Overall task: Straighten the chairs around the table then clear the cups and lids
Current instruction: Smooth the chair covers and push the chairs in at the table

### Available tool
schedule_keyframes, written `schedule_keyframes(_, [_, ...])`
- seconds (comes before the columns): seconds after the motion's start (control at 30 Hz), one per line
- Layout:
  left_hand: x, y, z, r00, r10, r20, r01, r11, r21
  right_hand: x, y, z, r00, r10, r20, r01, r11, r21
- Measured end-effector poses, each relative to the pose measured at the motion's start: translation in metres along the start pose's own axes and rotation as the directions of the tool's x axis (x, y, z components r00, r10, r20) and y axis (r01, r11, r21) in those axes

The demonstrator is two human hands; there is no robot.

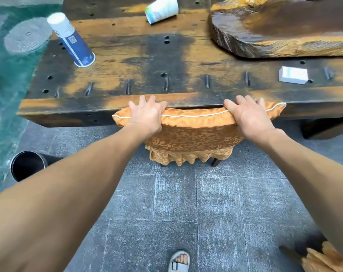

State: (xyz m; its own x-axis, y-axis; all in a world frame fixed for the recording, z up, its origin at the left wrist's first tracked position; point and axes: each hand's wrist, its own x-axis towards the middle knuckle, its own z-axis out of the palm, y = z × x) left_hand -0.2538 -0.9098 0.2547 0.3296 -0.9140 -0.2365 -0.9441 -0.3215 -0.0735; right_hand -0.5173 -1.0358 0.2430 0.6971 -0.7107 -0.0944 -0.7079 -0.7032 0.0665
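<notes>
In the head view, the chair [196, 134], tucked at the table [127, 55] edge at 12 o'clock, is gripped along its top by the left hand [147, 116] and right hand [249, 118], fingers curled over it, and is best pushed evenly, squarely, while the cups [160, 9] lie beyond.

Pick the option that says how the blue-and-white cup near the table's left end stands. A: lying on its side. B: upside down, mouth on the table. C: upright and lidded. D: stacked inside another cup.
B: the blue-and-white cup rests mouth-down on the table, its closed white base uppermost.
</notes>
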Motion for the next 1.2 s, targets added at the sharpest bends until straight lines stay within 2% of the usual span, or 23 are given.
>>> schedule_keyframes(0.13, [0.001,-0.002,0.001,1.0,0.009,0.011,-0.009,1.0,-0.007,-0.006,-0.007,-0.004,0.998,0.061,0.02,-0.061,0.998,0.012])
schedule_keyframes(0.27, [-0.023,0.006,0.0,0.999,-0.021,0.024,0.021,1.0,0.023,-0.034,-0.034,-0.019,0.968,0.172,0.183,-0.169,0.985,-0.033])
schedule_keyframes(0.37, [-0.058,0.02,-0.007,0.991,-0.021,0.133,0.021,1.0,0.006,-0.059,-0.031,-0.041,0.932,0.159,0.325,-0.196,0.977,0.085])
schedule_keyframes(0.43, [-0.081,0.028,-0.024,0.979,-0.019,0.201,0.033,0.997,-0.066,-0.084,-0.021,-0.062,0.922,0.153,0.356,-0.204,0.973,0.112])
schedule_keyframes(0.53, [-0.109,0.05,-0.057,0.969,0.009,0.247,0.029,0.989,-0.148,-0.136,-0.003,-0.095,0.927,0.221,0.303,-0.258,0.962,0.087])
schedule_keyframes(0.7, [-0.174,0.117,-0.108,0.993,0.073,0.092,-0.052,0.976,-0.21,-0.242,0.025,-0.163,0.908,0.367,0.204,-0.378,0.926,0.016])
schedule_keyframes(0.9, [-0.289,0.233,-0.17,0.976,0.216,-0.031,-0.216,0.941,-0.262,-0.413,0.054,-0.229,0.849,0.52,0.092,-0.521,0.854,-0.019])
schedule_keyframes(1.07, [-0.42,0.344,-0.204,0.914,0.394,-0.094,-0.404,0.878,-0.255,-0.591,0.066,-0.252,0.757,0.654,0.007,-0.654,0.757,0.018])
schedule_keyframes(1.2, [-0.531,0.428,-0.204,0.824,0.551,-0.134,-0.567,0.798,-0.204,-0.734,0.067,-0.252,0.663,0.748,-0.016,-0.748,0.663,0.028])
